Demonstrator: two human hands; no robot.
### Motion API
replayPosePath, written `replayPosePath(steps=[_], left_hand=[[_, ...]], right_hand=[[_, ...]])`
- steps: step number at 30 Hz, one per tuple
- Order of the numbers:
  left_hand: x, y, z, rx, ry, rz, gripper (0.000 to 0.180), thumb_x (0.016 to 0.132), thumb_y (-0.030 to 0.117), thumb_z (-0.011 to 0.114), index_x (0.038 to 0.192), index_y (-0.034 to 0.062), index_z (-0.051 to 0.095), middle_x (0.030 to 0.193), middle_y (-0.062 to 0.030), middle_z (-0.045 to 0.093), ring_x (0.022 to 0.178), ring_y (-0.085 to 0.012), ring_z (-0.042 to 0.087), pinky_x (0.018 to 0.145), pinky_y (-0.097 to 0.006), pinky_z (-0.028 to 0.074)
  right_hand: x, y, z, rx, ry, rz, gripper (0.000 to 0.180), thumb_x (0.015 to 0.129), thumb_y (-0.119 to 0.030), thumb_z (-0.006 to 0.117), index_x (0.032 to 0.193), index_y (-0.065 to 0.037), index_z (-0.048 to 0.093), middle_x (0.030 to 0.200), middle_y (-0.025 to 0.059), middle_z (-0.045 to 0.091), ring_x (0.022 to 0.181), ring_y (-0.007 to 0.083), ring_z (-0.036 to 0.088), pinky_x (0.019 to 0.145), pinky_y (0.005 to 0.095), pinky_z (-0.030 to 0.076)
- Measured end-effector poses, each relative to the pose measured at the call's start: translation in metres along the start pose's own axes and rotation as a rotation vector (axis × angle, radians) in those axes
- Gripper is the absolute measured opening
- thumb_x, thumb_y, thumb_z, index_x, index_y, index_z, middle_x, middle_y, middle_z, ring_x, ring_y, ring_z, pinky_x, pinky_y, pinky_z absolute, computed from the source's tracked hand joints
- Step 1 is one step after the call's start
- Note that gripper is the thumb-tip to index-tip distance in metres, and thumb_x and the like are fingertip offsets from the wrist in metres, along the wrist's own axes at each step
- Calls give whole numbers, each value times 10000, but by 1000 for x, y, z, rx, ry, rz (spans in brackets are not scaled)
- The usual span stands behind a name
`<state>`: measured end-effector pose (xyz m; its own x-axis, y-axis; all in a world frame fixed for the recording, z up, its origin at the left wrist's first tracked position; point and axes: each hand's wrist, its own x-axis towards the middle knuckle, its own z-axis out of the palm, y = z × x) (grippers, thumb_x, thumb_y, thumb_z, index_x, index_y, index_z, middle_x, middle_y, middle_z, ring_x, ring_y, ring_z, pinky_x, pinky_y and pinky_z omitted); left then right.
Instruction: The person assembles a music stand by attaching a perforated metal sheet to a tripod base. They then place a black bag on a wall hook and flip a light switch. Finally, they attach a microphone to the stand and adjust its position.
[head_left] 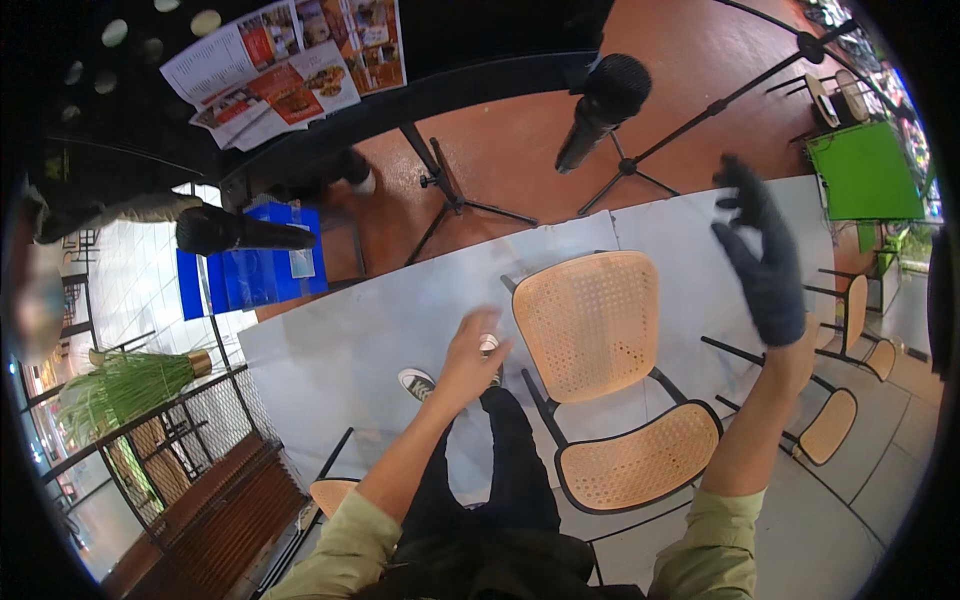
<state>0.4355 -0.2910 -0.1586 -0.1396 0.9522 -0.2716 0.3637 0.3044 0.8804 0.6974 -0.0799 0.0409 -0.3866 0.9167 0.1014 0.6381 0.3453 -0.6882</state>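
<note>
Over the pale floor hangs my bare left hand [472, 355], a little blurred, thumb apart from the fingers and nothing visible in it. Just to its right stands a chair [585, 325] with a tan perforated back and seat on a black frame; the hand appears apart from it. My right hand [768, 265] wears a dark glove and is raised to the right of the chair, fingers spread and holding nothing. Beyond the chair, a black microphone [605, 105] is up in the air between my hands. A second black microphone [245, 232] points sideways at the left.
Black tripod stands [455, 200] rest on the red-brown floor [500, 140] ahead. Printed sheets [300, 75] lie on a dark surface at the far left. A blue box [255, 265], a mesh railing [180, 455] and grass-like plant [130, 390] are left. More chairs [828, 425] and a green panel [865, 172] stand right.
</note>
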Motion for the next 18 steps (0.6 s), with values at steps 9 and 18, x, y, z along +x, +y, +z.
replayPosePath(steps=[9, 18], left_hand=[[-176, -21, -91, 568, -448, -186, 414, 842, 211, 668, 1178, 15, 527, 1175, -194, 592, 1043, -344, 599, 892, -421, 477], [-290, 20, -116, 480, -42, -58, 431, 855, 179, 661, 1231, 26, 518, 1172, -179, 599, 1022, -313, 598, 895, -393, 473]], right_hand=[[-216, 0, 11, -51, -206, 397, 505, 846, -148, 676, 1296, -11, 495, 1218, 183, 566, 1132, 299, 562, 922, 378, 466], [-433, -25, 38, -208, -209, 319, 504, 841, -200, 661, 1289, -36, 498, 1268, 225, 534, 1175, 380, 513, 978, 431, 426]])
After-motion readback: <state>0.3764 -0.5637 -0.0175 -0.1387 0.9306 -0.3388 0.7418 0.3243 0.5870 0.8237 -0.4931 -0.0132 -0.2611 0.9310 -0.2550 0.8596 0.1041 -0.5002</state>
